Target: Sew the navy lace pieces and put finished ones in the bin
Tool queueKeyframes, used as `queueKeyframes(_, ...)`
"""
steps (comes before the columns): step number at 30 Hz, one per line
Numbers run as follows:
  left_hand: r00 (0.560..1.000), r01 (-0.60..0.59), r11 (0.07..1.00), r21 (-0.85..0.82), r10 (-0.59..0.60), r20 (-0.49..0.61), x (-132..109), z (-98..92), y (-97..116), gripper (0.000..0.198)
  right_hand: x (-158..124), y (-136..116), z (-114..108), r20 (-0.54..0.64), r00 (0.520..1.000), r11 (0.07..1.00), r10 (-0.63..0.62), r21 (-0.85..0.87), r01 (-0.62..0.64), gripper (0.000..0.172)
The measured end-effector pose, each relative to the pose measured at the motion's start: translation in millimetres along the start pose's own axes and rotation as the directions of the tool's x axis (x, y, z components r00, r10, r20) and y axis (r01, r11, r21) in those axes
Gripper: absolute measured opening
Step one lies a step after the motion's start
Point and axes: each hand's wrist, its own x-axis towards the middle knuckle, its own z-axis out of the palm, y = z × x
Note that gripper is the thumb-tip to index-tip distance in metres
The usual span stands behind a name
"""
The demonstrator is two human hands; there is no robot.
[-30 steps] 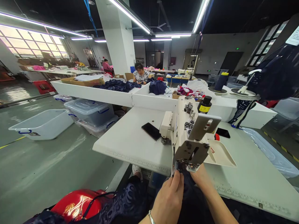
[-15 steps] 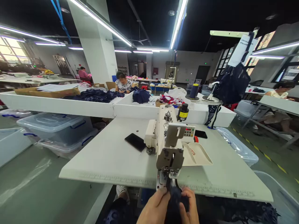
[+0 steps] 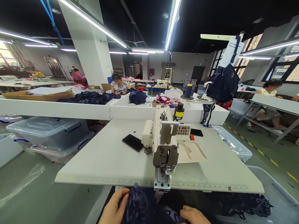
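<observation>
So, L hand [image 3: 114, 207] pinching navy fabric [image 3: 138, 205], R hand [image 3: 194, 215] at opp. side, grip unclear, sewing mach. [image 3: 161, 154] beyond

my left hand [image 3: 114, 207]: bent at the knuckles, thumb and forefinger curled toward each other
my right hand [image 3: 193, 215]: slightly lower, fingers pointing left, their undersides hidden
both: well apart

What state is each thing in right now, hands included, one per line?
Left hand: gripping navy fabric
Right hand: fingers curled beside the fabric, grip unclear
Navy fabric: bunched, below the tabletop's front edge
Control panel: display lit red
Nearer phone: lying flat, screen dark
Thread cone: upright
Black bottle: upright
Ceiling light: on
Left storage bin: lid on
</observation>
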Motion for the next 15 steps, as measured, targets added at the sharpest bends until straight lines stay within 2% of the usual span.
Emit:
queueKeyframes(1, 0.995, -0.088, 0.989, 0.121, 0.093, -0.040, -0.6, 4.9, -5.3, 0.040, -3.5, -10.1, -14.6, 0.002, 0.999, 0.998, -0.032, 0.046, 0.032, 0.024)
queueKeyframes(2, 0.978, -0.198, 0.958, 0.210, 0.208, -0.030, -3.0, 11.7, -5.9, 0.039, -6.7, -22.7, -28.9, -0.016, 0.996, 0.992, -0.084, 0.094, 0.085, 0.027)
queueKeyframes(3, 0.946, -0.322, 0.914, 0.246, 0.323, 0.036, -6.9, 20.0, -1.6, 0.039, -9.3, -36.7, -42.2, -0.066, 0.988, 0.981, -0.143, 0.124, 0.150, 0.028)
queueKeyframes(4, 0.891, -0.452, 0.866, 0.214, 0.427, 0.154, -11.7, 29.1, 7.1, 0.040, -11.1, -51.1, -53.6, -0.103, 0.972, 0.965, -0.212, 0.134, 0.225, 0.027)
queueKeyframes(5, 0.814, -0.554, 0.824, 0.120, 0.504, 0.289, -17.0, 38.4, 19.5, 0.043, -12.3, -64.5, -62.6, -0.149, 0.952, 0.951, -0.268, 0.114, 0.286, 0.025)
queueKeyframes(6, 0.722, -0.593, 0.805, -0.001, 0.533, 0.441, -22.2, 47.1, 34.0, 0.047, -12.8, -76.1, -69.0, -0.195, 0.926, 0.937, -0.323, 0.073, 0.342, 0.023)
queueKeyframes(7, 0.654, -0.567, 0.819, -0.087, 0.512, 0.557, -26.7, 54.7, 49.3, 0.046, -13.0, -85.0, -72.8, -0.222, 0.899, 0.919, -0.378, 0.029, 0.393, 0.022)
queueKeyframes(9, 0.610, -0.382, 0.917, -0.113, 0.342, 0.715, -32.8, 64.2, 76.8, 0.027, -13.5, -93.3, -74.1, -0.246, 0.865, 0.894, -0.438, -0.020, 0.447, 0.018)
queueKeyframes(10, 0.618, -0.280, 0.955, -0.094, 0.254, 0.744, -34.4, 65.7, 87.5, 0.023, -14.1, -93.1, -72.6, -0.264, 0.869, 0.901, -0.418, -0.001, 0.433, 0.016)
queueKeyframes(12, 0.665, -0.118, 0.989, -0.084, 0.141, 0.733, -35.5, 63.2, 102.1, 0.024, -16.3, -86.9, -67.8, -0.352, 0.908, 0.949, -0.226, 0.133, 0.287, 0.017)
queueKeyframes(14, 0.720, -0.045, 0.983, -0.178, 0.155, 0.676, -35.3, 57.0, 109.9, 0.028, -19.5, -79.0, -63.3, -0.370, 0.927, 0.934, 0.068, 0.350, 0.071, 0.024)
queueKeyframes(15, 0.733, -0.040, 0.971, -0.237, 0.190, 0.653, -35.2, 54.1, 112.2, 0.028, -21.1, -76.5, -61.7, -0.306, 0.937, 0.892, 0.170, 0.452, -0.014, 0.028)
